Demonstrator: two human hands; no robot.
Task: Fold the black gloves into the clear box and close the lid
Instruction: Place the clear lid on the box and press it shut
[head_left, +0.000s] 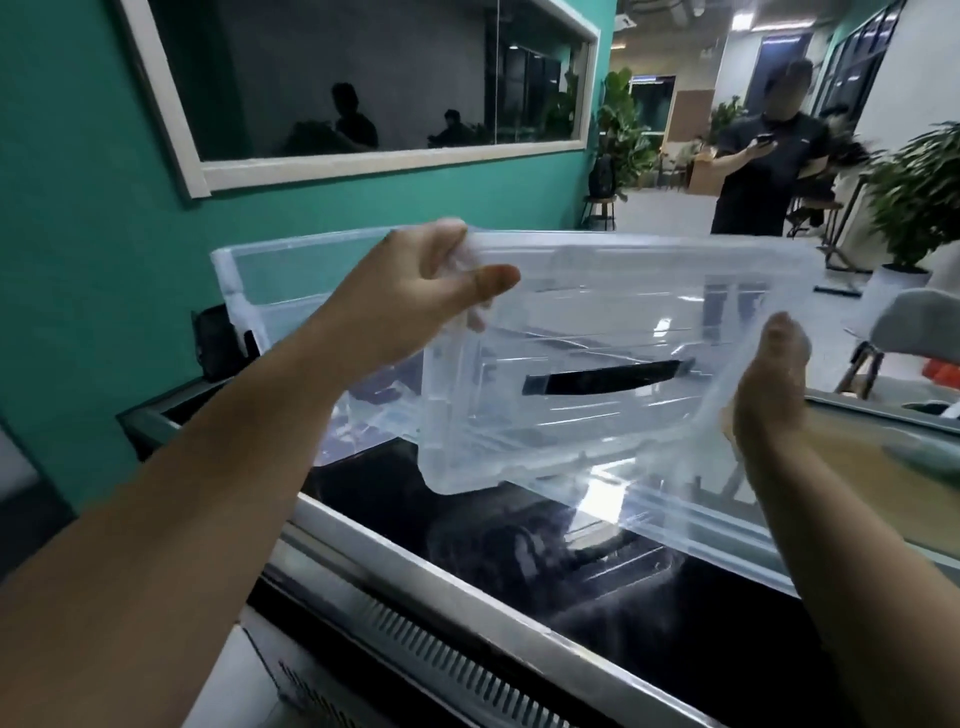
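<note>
Overhead, clear lid (597, 332) held tilted above clear box (291, 275). Left hand (415, 291) pinches its far-left edge, thumb on top. Right hand (774, 384) grips right edge. Black gloves (519, 545) blurred, seen beneath the plastic.

A standing person (763, 156) holds a phone (764, 139) — potted plants (914, 208) nearby.

One clear lid (597, 332) with one black handle (602, 383); one clear box (291, 291) behind the lid; two hands, left (415, 291) and right (769, 384), on the lid; one standing person (763, 156) beyond the lid.
</note>
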